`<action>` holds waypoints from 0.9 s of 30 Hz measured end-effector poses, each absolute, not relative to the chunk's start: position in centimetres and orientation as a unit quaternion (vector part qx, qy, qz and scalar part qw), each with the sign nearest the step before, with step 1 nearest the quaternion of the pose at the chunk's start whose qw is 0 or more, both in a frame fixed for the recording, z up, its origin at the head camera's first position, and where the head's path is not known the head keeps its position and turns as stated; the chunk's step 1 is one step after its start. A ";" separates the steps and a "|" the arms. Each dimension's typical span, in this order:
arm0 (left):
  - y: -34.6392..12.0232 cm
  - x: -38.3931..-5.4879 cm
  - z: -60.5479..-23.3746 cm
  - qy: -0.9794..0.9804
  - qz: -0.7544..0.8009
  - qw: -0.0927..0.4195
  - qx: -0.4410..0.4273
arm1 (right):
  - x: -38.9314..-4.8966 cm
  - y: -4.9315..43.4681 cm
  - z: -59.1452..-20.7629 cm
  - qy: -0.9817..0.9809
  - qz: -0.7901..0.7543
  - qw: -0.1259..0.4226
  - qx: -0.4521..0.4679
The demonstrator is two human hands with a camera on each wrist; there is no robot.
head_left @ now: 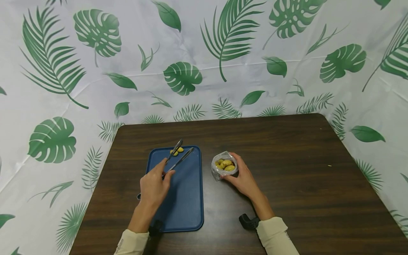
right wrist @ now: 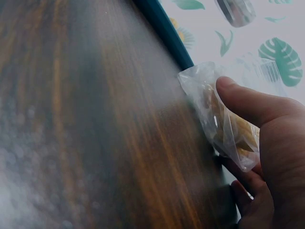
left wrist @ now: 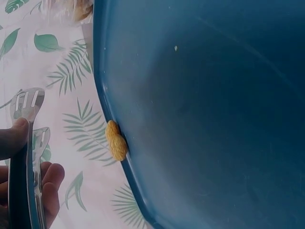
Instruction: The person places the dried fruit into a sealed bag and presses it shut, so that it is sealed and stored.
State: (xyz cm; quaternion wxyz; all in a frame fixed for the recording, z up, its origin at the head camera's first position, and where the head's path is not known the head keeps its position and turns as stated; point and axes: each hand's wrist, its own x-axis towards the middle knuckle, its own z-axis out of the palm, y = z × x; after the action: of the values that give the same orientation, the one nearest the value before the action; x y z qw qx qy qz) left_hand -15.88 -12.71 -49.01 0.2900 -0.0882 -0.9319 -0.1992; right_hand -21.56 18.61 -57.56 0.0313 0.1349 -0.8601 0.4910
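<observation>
My left hand [head_left: 154, 186] holds a pair of metal tongs [head_left: 181, 159] over the blue tray [head_left: 186, 202]. The tongs' arms stand apart, with nothing visible between their slotted tips in the left wrist view. A few yellowish peanuts in the shell [head_left: 180, 149] lie at the tray's far edge, close to the tips; the left wrist view shows the peanuts [left wrist: 117, 145] against the rim. To the right of the tray, my right hand [head_left: 244, 180] grips a clear plastic bag [head_left: 216, 174], thumb on the near side. Several more peanuts [head_left: 227, 163] show through its open top.
Tray and bag are on a dark wooden table [head_left: 287, 159]. Behind it hangs a white cloth [head_left: 143, 95] printed with green leaves. A small pale scrap [head_left: 329, 165] lies far to the right. A black band [head_left: 249, 222] is around the right wrist.
</observation>
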 end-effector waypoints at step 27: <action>-14.2 -16.2 -49.7 -0.954 -0.186 0.236 -0.008 | -21.6 18.6 -57.5 -0.861 0.486 0.038 0.142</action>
State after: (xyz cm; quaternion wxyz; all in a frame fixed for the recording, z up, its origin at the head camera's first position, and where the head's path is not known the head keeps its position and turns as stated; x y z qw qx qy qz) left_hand -16.21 -14.22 -49.69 0.2356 -0.0078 -0.9538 -0.1863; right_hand -21.59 18.58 -57.54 0.0377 0.1418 -0.8615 0.4861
